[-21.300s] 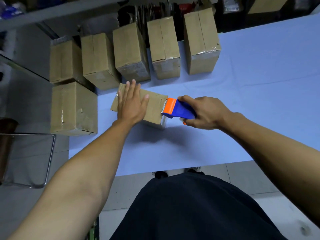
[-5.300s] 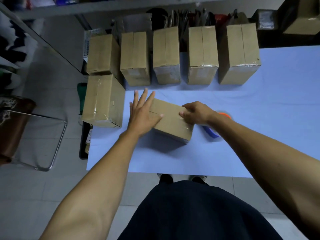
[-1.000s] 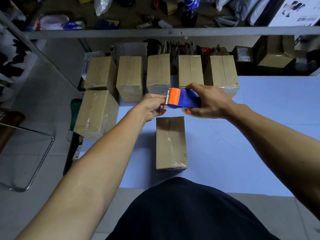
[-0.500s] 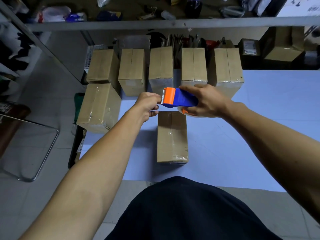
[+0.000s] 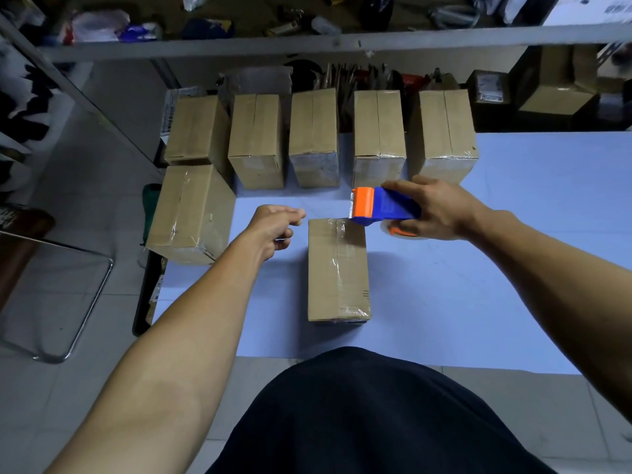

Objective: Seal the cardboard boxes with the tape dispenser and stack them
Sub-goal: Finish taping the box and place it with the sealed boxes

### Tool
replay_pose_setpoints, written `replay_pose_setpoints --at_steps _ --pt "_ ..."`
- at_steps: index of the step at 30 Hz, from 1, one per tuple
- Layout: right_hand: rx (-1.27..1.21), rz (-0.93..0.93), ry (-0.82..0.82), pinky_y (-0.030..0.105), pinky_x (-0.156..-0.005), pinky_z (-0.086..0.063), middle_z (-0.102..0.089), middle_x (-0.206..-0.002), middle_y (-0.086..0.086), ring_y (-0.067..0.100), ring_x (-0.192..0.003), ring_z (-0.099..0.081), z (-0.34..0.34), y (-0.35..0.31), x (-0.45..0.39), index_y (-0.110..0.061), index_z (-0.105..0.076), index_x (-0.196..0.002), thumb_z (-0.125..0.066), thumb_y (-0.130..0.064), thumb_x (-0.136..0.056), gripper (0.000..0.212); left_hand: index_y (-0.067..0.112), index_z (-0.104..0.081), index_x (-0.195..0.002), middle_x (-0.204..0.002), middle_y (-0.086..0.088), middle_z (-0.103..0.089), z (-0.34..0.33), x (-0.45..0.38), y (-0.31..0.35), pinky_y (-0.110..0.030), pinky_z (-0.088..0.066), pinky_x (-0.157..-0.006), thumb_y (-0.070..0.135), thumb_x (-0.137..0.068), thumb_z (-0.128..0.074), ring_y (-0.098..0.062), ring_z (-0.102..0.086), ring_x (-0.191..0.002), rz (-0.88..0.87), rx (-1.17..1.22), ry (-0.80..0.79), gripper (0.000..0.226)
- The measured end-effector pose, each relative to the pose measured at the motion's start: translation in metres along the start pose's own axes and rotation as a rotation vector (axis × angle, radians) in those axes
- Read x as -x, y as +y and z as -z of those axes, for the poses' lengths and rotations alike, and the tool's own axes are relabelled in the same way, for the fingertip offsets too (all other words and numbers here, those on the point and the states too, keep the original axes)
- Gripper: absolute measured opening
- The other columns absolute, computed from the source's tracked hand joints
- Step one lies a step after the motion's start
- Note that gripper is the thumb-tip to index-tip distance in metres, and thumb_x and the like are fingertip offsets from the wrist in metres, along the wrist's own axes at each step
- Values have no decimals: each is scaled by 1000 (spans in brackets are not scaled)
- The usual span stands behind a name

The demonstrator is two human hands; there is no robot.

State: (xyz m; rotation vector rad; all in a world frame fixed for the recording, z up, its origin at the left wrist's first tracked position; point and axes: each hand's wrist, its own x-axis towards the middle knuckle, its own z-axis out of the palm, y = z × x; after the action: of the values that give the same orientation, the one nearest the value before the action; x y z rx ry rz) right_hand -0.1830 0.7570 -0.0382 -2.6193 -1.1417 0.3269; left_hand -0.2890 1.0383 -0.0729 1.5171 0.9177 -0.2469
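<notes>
Six sealed boxes (image 5: 314, 136) at 12 and 10 o'clock | cardboard box (image 5: 337, 268) centre on table (image 5: 513, 268) | right hand (image 5: 436, 208) clamped around tape dispenser (image 5: 383, 206) at box's far edge | left hand (image 5: 273, 229) loosely curled, empty, at box's 10 o'clock

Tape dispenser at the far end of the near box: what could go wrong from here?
1. The left hand is off the box, so a pull could slide it on the table.
2. The tape dispenser in the right hand has a toothed edge near the left fingers.
</notes>
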Motion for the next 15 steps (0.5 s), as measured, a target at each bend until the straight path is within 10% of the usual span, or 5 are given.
replay_pose_setpoints --at_steps 15 --pt "-23 28 -34 29 -71 -38 -58 -111 10 25 -84 -51 -17 9 -14 -25 -43 -144 -73 -43 -85 68 19 -69 -93 -88 2 -61 -7 -17 -21 -21 -40 -50 20 -93 -68 -11 -38 -52 27 54 52 1"
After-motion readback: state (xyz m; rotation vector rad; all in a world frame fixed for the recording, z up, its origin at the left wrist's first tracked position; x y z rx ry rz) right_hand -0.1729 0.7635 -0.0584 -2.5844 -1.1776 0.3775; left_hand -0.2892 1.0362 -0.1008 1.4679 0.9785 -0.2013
